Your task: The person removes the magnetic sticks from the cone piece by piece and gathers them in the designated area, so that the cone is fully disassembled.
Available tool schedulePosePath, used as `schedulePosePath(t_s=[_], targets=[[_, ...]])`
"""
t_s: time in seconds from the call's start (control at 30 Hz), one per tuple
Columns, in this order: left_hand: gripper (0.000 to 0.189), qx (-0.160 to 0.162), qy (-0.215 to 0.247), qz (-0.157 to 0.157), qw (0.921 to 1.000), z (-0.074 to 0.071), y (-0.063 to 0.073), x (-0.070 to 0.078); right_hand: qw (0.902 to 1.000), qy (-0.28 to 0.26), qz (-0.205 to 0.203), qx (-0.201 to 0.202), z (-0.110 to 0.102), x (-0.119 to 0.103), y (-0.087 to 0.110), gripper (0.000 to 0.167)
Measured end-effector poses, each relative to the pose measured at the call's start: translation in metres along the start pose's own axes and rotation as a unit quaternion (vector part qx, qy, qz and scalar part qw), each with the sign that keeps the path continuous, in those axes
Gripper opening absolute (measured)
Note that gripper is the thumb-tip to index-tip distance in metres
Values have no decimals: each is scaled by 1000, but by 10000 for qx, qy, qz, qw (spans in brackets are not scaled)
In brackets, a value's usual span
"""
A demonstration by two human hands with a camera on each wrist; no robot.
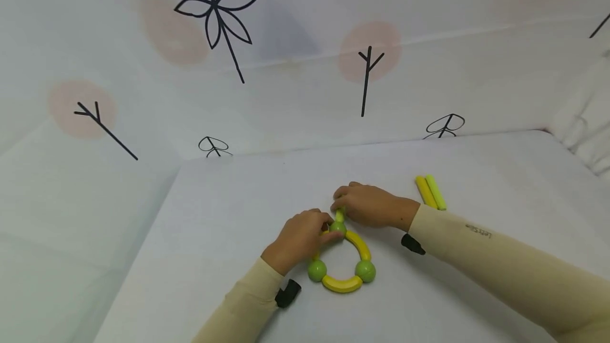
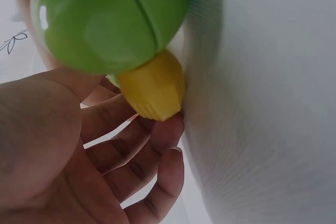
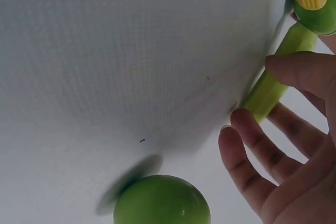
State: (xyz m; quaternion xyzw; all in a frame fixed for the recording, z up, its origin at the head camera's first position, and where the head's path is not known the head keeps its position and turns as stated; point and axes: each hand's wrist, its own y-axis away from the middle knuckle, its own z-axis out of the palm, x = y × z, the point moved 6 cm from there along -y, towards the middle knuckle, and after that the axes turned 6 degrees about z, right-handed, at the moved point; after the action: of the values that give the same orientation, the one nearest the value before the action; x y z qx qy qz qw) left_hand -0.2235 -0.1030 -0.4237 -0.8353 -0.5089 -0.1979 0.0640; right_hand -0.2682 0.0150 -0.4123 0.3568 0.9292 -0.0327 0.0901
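The right hand [image 1: 371,205] grips a rod [image 1: 340,215] beyond the top ball [image 1: 338,228] the left hand [image 1: 297,235] pinches, seemingly joining them; careful alignment seems needed next

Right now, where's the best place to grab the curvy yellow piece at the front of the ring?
Probably pinch the front yellow curve across its middle, coming from the near side. Each end meets a green ball, but its middle is bare, and the left hand and right hand are up by the far ball.
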Motion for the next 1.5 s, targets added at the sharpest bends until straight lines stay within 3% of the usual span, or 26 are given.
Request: schedulePosePath(t_s=[0.2, 0.53, 0.8, 1.0, 1.17, 1.4, 1.5], targets=[[31, 104, -41, 147, 9998, -3, 0, 2, 9994, -307, 138, 20, -1, 3, -3, 26], [30, 100, 9, 46, 9999, -1, 0, -1, 9978, -625, 218, -6, -1, 5, -8, 24], [34, 107, -83, 46, 9999, -2, 1, -2, 9912, -748, 1068, 243, -13, 16, -11, 17], [35, 79, -122, -20, 9999, -2, 1, -2, 9869, -963, 857, 971, -39, 18, 10, 31], [36, 20, -142, -142, 9998, -1, 1, -1, 9774, -976, 924, 1630, -65, 19, 41, 37], [38, 41, -42, -100, 9999, -1, 2, -2, 9442, -1001, 853, 3019, -87, 24, 96, 46], [39, 48, -2, -90, 9999, 0, 2, -2, 9333, -974, 928, 3331, -89, 29, 116, 50]])
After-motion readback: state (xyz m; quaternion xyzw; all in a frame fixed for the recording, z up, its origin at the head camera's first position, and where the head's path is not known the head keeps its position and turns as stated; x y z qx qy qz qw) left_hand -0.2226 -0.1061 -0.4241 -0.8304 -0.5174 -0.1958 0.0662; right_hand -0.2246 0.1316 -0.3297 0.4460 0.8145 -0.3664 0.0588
